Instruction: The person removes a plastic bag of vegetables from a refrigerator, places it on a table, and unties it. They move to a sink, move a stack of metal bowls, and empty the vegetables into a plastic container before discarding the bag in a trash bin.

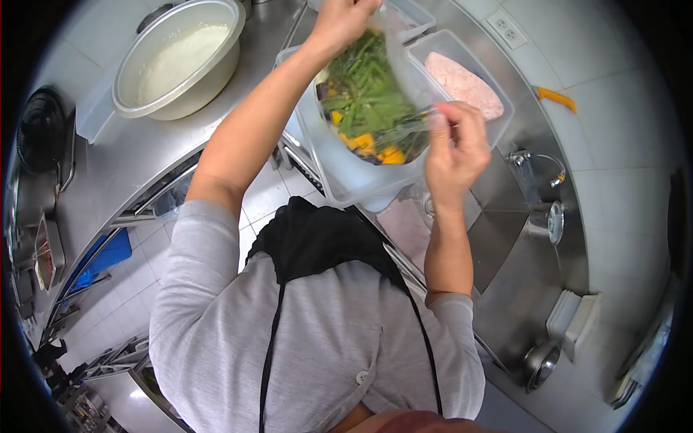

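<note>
A clear plastic bag (375,101) full of cut vegetables sits over a large clear plastic tub (336,184). Long green pieces fill most of it, with orange chunks and dark purple bits toward the near end. At the far end, my left hand (341,27) is closed on the bag's edge, its fingertips partly cut off by the top of the view. My right hand (458,148) pinches the bag's near right edge between thumb and fingers. Thin plastic stretches upward between the two hands.
Right of the bag, another clear tub (505,119) holds a pale pink slab (465,85). A big bowl of whitish mixture (234,43) stands on the steel counter (170,141) at left. Along the right are a sink faucet (535,157) and a metal bowl (541,364).
</note>
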Demonstrator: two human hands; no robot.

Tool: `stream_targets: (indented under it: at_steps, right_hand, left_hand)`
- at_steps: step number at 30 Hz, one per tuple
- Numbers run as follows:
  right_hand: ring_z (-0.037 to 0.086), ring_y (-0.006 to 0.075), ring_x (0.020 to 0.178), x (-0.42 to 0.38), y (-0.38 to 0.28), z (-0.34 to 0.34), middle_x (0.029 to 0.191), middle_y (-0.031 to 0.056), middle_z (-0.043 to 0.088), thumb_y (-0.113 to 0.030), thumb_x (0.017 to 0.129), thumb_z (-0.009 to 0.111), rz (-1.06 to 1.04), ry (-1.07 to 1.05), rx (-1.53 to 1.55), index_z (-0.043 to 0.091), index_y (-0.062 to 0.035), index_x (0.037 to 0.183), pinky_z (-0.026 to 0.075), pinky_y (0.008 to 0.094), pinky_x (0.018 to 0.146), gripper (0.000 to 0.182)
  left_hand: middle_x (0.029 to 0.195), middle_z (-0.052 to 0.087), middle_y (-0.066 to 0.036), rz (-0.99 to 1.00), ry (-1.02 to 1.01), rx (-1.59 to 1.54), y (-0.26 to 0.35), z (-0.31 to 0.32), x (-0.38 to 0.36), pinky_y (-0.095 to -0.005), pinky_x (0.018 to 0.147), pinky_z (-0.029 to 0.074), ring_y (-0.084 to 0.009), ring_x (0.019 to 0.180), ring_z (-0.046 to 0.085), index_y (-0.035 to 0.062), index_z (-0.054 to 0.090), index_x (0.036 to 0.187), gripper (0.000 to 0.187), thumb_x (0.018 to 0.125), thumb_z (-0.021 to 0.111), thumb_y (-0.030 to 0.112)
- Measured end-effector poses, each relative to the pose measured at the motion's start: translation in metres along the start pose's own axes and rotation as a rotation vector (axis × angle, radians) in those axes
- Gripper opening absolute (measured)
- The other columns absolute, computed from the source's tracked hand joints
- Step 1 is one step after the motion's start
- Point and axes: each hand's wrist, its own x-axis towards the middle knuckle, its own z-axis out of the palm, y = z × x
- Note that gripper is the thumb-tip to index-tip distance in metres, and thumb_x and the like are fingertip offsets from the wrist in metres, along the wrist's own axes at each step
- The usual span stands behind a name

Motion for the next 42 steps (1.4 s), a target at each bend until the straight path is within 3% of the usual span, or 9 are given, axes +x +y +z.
stream_targets:
  at_steps: [5,8,16,20,23,27,30,37,42]
  right_hand:
    - [0.058,0.0079,0.075,0.024,-0.006,-0.006,0.092,0.0052,0.064,-0.004,0.092,0.069,0.177,0.321,0.317,0.070,0.0005,0.098,0.049,0.0237,0.061,0.007]
    - [0.058,0.0080,0.076,0.015,0.033,-0.009,0.095,0.0052,0.064,-0.003,0.093,0.067,0.352,0.141,0.333,0.070,0.0024,0.100,0.052,0.0242,0.064,0.009]
    - [0.060,0.0232,0.107,-0.055,0.073,-0.024,0.118,0.0120,0.063,-0.012,0.085,0.076,0.531,-0.095,0.514,0.055,0.0035,0.137,0.052,0.0402,0.091,0.058]
    - [0.062,0.0225,0.101,-0.048,0.065,0.012,0.110,0.0156,0.065,-0.013,0.084,0.075,0.353,-0.219,0.153,0.062,0.0029,0.117,0.049,0.0362,0.084,0.039]
    - [0.063,0.0246,0.079,-0.027,0.082,0.040,0.090,0.0179,0.064,-0.011,0.083,0.072,0.383,-0.244,0.161,0.058,0.0010,0.094,0.046,0.0337,0.068,0.021]
    - [0.064,0.0213,0.076,0.005,0.043,0.042,0.084,0.0165,0.067,-0.006,0.082,0.071,0.336,-0.213,0.269,0.060,0.0014,0.099,0.049,0.0334,0.072,0.022]
    - [0.066,0.0177,0.080,0.015,0.046,0.038,0.089,0.0142,0.070,-0.003,0.079,0.072,0.349,-0.197,0.372,0.062,0.0009,0.099,0.051,0.0320,0.076,0.023]
    - [0.061,0.0123,0.102,0.024,0.033,-0.002,0.101,0.0036,0.068,-0.013,0.085,0.080,0.477,-0.173,0.556,0.064,-0.0029,0.106,0.051,0.0321,0.085,0.029]
    - [0.060,0.0067,0.084,0.035,0.047,-0.028,0.096,0.0012,0.068,-0.008,0.091,0.074,0.427,-0.101,0.535,0.069,-0.0028,0.094,0.050,0.0243,0.077,0.008]
  left_hand:
    - [0.079,0.063,0.000,0.146,-0.063,-0.235,0.057,-0.003,0.040,-0.0262,0.071,0.047,-0.0079,0.077,0.057,0.0018,0.064,0.086,0.008,0.092,0.061,0.007]
    - [0.081,0.063,0.000,0.135,-0.222,-0.081,0.034,-0.001,0.036,-0.0252,0.073,0.048,-0.0080,0.078,0.058,0.0019,0.064,0.089,0.006,0.092,0.062,0.007]
    - [0.090,0.067,-0.001,0.084,-0.128,0.035,-0.042,-0.047,-0.031,-0.0299,0.078,0.053,-0.0125,0.085,0.063,0.0032,0.066,0.113,0.029,0.094,0.068,0.025]
    - [0.098,0.070,-0.005,-0.347,-0.508,0.008,-0.026,-0.045,-0.057,-0.0419,0.077,0.057,-0.0196,0.080,0.066,0.0083,0.067,0.120,0.042,0.091,0.071,0.038]
    - [0.096,0.069,-0.004,-0.297,-0.458,0.089,-0.051,-0.031,-0.037,-0.0360,0.076,0.056,-0.0162,0.086,0.064,0.0063,0.070,0.111,0.034,0.094,0.068,0.035]
    - [0.104,0.071,-0.007,-0.167,-0.424,0.022,-0.018,-0.012,-0.019,-0.0324,0.087,0.053,-0.0171,0.093,0.065,0.0047,0.073,0.110,0.037,0.095,0.067,0.038]
    - [0.092,0.069,-0.001,-0.349,-0.439,-0.084,-0.022,-0.007,-0.009,-0.0271,0.089,0.049,-0.0104,0.093,0.062,0.0018,0.070,0.108,0.018,0.094,0.068,0.014]
    - [0.104,0.072,-0.004,-0.230,-0.410,-0.248,0.017,-0.031,-0.007,-0.0278,0.091,0.049,-0.0126,0.097,0.065,0.0022,0.071,0.111,0.024,0.090,0.073,0.014]
    - [0.096,0.070,-0.002,-0.265,-0.382,-0.296,0.037,-0.029,0.006,-0.0274,0.083,0.049,-0.0111,0.091,0.064,0.0039,0.068,0.111,0.030,0.087,0.077,0.019]
